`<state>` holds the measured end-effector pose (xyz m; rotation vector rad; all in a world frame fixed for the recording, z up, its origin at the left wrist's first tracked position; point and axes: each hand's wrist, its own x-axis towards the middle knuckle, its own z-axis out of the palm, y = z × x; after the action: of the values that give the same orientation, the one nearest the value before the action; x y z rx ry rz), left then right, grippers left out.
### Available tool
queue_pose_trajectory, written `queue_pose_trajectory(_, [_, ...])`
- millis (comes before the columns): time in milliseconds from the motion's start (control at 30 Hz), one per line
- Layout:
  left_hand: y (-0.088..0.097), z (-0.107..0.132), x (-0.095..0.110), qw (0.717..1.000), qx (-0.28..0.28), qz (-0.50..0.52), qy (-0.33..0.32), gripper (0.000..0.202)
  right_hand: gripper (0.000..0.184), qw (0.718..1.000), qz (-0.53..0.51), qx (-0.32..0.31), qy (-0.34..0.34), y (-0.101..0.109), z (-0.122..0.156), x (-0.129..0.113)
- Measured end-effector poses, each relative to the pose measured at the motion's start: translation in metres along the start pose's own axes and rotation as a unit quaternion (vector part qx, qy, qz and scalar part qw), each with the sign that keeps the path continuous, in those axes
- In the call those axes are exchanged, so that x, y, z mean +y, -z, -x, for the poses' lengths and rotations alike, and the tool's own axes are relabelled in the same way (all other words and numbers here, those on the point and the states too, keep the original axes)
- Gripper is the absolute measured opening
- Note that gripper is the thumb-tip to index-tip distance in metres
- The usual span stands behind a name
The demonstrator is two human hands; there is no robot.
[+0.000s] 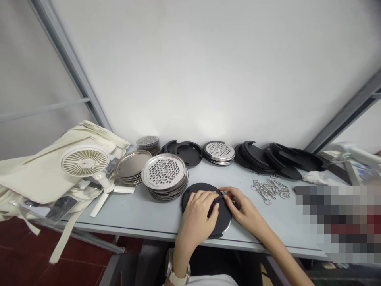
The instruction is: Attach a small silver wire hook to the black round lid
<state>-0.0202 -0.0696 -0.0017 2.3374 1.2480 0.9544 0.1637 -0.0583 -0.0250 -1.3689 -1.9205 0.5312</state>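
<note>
A round black plastic disc lies near the table's front edge, with a strip of shiny metal rim showing at its lower right. My left hand rests flat over it, fingers stretched and thumb apart. At the disc's upper right edge, the thumb and forefinger of my right hand are pinched together. A small metallic glint shows by those fingertips, too small to name. To the right lies a pile of metal wire ring clips.
Left of the disc stand stacks of metal grater plates and plain metal discs. Black plastic holders and a perforated metal plate line the wall. A white fan and a cream bag occupy the left end.
</note>
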Motion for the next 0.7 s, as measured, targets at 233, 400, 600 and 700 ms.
queue_pose_trajectory(233, [-0.0003,0.0003,-0.0002,1.000,-0.001,0.001,0.001,0.026,0.030,0.999,-0.018,-0.020,-0.021,-0.0003,0.0008,-0.0023])
queue_pose_trajectory(400, [0.0000,0.0001,-0.0002,1.000,0.001,-0.002,-0.004,0.026,0.029,0.999,-0.014,-0.018,-0.024,-0.0016,0.0004,-0.0005])
queue_pose_trajectory(600, [0.0003,-0.0002,-0.0003,1.000,0.000,-0.001,-0.004,0.026,0.026,0.999,-0.021,-0.019,-0.019,-0.0022,0.0007,-0.0003])
queue_pose_trajectory(700, [0.0001,-0.0002,0.0000,1.000,0.000,-0.002,-0.004,0.026,0.027,0.999,-0.023,-0.023,-0.021,-0.0018,0.0010,-0.0008])
